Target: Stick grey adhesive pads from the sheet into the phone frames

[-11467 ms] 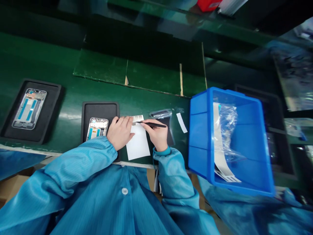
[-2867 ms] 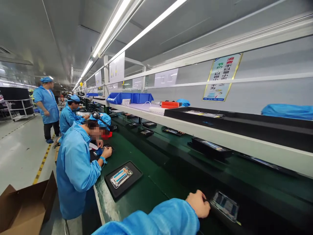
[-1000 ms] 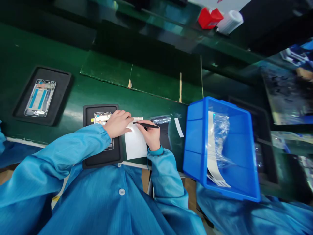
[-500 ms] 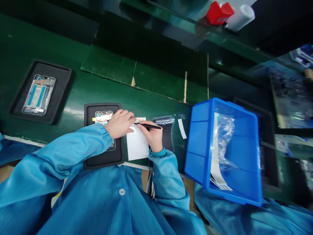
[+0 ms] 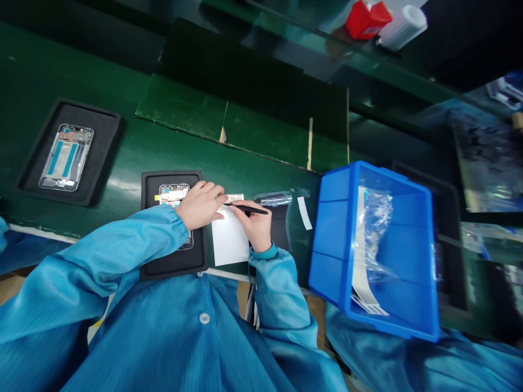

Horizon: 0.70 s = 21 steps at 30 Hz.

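Observation:
My left hand (image 5: 202, 206) lies palm down across the right edge of a black tray (image 5: 171, 268), its thumb apart from the bent fingers. Under my left wrist, partly covered, an opened phone (image 5: 174, 191) rests in that tray. My right hand (image 5: 257, 224) pinches slim black tweezers (image 5: 249, 208), whose tip points left toward my left fingertips. Below both hands is a white sheet (image 5: 229, 239), with a pale strip (image 5: 235, 198) along its top edge. Whatever is at the tweezer tip is too small to make out.
Another black tray (image 5: 108, 158) with an opened phone (image 5: 66, 158) sits at left. On the right stands a blue bin (image 5: 333, 239) holding clear plastic (image 5: 376, 228) and white strips. A dark sheet (image 5: 280, 226) and a small white strip (image 5: 304, 213) lie between. Blue-clothed people sit on both sides.
Both hands stay nearly in place, with the tweezers still at my left fingertips. The whole view has shifted very slightly.

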Tool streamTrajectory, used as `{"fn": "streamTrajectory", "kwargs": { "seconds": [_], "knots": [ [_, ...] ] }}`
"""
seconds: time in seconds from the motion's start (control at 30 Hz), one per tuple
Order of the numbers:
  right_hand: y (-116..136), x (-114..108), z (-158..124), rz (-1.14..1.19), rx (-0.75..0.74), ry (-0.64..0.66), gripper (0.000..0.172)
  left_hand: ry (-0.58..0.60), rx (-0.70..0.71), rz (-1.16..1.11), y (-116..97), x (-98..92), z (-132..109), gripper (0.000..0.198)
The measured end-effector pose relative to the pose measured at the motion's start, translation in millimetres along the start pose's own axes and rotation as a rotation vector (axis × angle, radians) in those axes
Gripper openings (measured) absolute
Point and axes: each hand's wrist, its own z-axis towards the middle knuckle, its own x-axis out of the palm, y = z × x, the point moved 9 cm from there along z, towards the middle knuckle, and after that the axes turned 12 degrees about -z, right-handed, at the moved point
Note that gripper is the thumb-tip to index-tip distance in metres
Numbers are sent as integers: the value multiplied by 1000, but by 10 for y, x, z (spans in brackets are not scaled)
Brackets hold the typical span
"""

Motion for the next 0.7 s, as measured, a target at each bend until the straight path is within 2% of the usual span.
{"fn": "streamTrajectory", "kwargs": {
  "seconds": [0.13,0.27,0.4,0.57,0.7],
  "knots": [
    [51,-89,-48,41,19,-49,10,38,-16,-39,19,-16,2,50],
    [222,-270,-157,44,-4,-118,11,26,6,-242,-5,-224,-79,63],
    [425,-373,-295,67,-36,-120,11,4,-78,-533,35,-460,-199,36],
    [576,-317,-434,103,-43,-79,12,29,-90,-735,-27,-522,-305,8],
    [567,-224,-489,132,-1,-73,14,-8,-103,-794,-16,-543,-410,7]
  ]
}}
